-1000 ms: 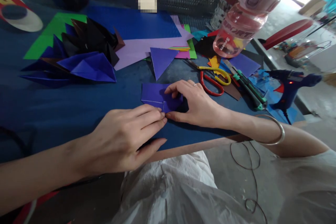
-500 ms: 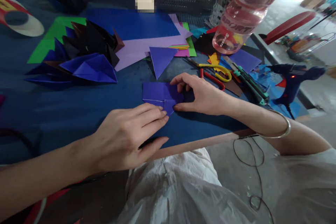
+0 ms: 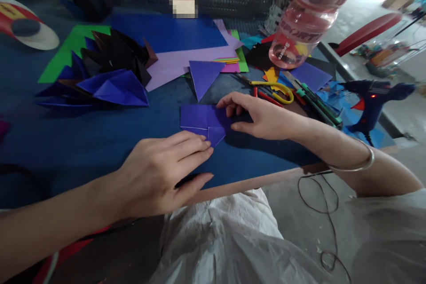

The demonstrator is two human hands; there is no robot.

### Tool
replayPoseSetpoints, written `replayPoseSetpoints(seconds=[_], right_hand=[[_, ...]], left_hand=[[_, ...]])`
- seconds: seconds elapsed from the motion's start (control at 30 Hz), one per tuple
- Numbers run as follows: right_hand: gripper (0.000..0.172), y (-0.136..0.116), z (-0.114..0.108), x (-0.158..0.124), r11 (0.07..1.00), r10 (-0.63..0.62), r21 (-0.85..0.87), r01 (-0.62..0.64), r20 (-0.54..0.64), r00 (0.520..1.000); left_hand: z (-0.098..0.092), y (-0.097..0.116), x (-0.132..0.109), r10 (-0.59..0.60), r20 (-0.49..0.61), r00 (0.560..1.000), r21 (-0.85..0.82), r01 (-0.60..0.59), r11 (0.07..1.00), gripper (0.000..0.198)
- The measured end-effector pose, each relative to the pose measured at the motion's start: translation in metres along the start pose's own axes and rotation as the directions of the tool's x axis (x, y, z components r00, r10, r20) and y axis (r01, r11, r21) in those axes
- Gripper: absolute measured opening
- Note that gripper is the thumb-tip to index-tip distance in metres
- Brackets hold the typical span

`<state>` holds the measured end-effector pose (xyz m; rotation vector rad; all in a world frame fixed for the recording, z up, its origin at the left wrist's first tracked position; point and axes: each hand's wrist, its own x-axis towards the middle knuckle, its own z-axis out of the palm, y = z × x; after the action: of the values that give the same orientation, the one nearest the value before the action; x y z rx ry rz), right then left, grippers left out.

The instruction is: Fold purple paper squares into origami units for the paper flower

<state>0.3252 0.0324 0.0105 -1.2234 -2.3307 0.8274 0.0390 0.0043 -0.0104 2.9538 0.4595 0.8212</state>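
A small folded purple paper [image 3: 202, 121] lies on the blue table [image 3: 100, 142] near its front edge. My left hand [image 3: 163, 173] rests flat beside it, fingers stretched out, the fingertips pressing the paper's lower corner. My right hand [image 3: 258, 117] lies at the paper's right side, fingers curled over the right edge and thumb extended along the table. A metal bangle [image 3: 357, 159] sits on my right wrist.
A pile of folded blue and black paper shapes [image 3: 103, 75] lies at the left. Coloured sheets [image 3: 186, 49] and a purple triangle [image 3: 204, 75] lie behind. Scissors [image 3: 273, 93], a utility knife [image 3: 314, 104], a blue glue gun [image 3: 372, 97] and a pink bottle [image 3: 302, 26] crowd the right.
My right hand has slid a little to the right and up along the paper's edge. My left hand has stayed on the lower corner.
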Motion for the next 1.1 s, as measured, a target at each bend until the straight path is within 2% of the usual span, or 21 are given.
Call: replayPoseSetpoints(seconds=[0.2, 0.3, 0.33, 0.37, 0.47, 0.57, 0.7, 0.77, 0.9, 1.1], right_hand=[[0.045, 0.005, 0.005, -0.003, 0.997, -0.08, 0.018, 0.081, -0.049, 0.996], [0.04, 0.004, 0.013, -0.009, 0.988, -0.157, -0.017, 0.156, -0.19, 0.969], [0.04, 0.002, 0.015, -0.012, 0.979, -0.204, -0.073, 0.191, -0.264, 0.943], [0.043, 0.0, 0.017, -0.015, 0.958, -0.274, -0.158, 0.239, -0.266, 0.924], [0.049, -0.006, 0.022, -0.022, 0.844, -0.484, -0.347, 0.41, -0.161, 0.86], [0.044, -0.009, 0.025, -0.026, 0.75, -0.578, -0.406, 0.522, -0.019, 0.816], [0.041, -0.009, 0.029, -0.028, 0.729, -0.587, -0.426, 0.536, 0.015, 0.81], [0.04, -0.009, 0.031, -0.028, 0.723, -0.596, -0.426, 0.544, 0.014, 0.803], [0.038, -0.012, 0.031, -0.028, 0.693, -0.62, -0.466, 0.55, 0.006, 0.785], [0.04, -0.014, 0.031, -0.03, 0.673, -0.617, -0.495, 0.55, 0.036, 0.786]], left_hand=[[0.002, 0.0, 0.0, -0.01, -0.004, 1.0, -0.015, 0.009, 1.0, 0.023], [0.001, -0.001, -0.002, -0.027, 0.004, 1.0, -0.031, 0.027, 0.999, 0.023], [0.0, -0.001, -0.002, -0.034, 0.005, 0.999, -0.037, 0.034, 0.999, 0.022], [0.0, -0.001, -0.003, -0.04, 0.005, 0.999, -0.042, 0.04, 0.998, 0.022], [-0.001, -0.001, -0.003, -0.059, 0.014, 0.998, -0.059, 0.06, 0.996, 0.021], [-0.002, -0.001, 0.001, -0.107, 0.001, 0.994, -0.095, 0.107, 0.99, 0.016], [-0.003, -0.009, 0.009, -0.27, -0.054, 0.961, -0.098, 0.264, 0.959, 0.019], [-0.003, -0.015, 0.012, -0.328, -0.03, 0.944, -0.11, 0.323, 0.94, 0.019], [0.0, -0.025, 0.014, -0.361, 0.081, 0.929, -0.1, 0.368, 0.924, 0.026], [0.002, -0.028, 0.016, -0.429, 0.136, 0.893, -0.105, 0.444, 0.89, 0.025]])
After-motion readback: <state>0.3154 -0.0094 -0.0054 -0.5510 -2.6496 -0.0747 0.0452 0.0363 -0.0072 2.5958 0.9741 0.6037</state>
